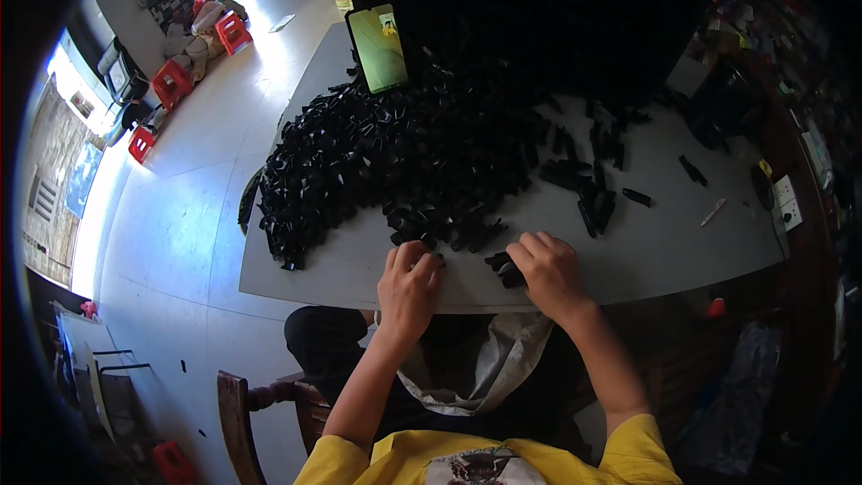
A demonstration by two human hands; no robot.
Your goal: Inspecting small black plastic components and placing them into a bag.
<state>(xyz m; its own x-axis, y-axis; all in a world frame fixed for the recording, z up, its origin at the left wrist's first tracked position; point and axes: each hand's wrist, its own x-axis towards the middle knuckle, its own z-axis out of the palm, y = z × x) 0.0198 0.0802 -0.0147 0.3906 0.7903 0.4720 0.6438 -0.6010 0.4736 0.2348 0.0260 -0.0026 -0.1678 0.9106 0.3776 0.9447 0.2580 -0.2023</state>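
A big heap of small black plastic-looking pieces (395, 144) covers the middle of a pale table (664, 256). My left hand (409, 292) is at its near edge, with the fingers curled down beside the closest pieces. A small dark bit shows by its fingertips, but the hand hides what they pinch. To the right, my right hand (549, 274) closes on a short cluster of black plastic pieces (507, 269) near the table's front edge. Below the edge, a pale sack (489, 382) hangs open over my lap, between my forearms.
A lit phone (379, 49) stands upright at the heap's back. Loose black strips (588, 193) and a pen (714, 212) lie to the right. A dark container (725, 103) and a white socket (787, 202) are farther right. Red stools (171, 83) stand on the floor to the left.
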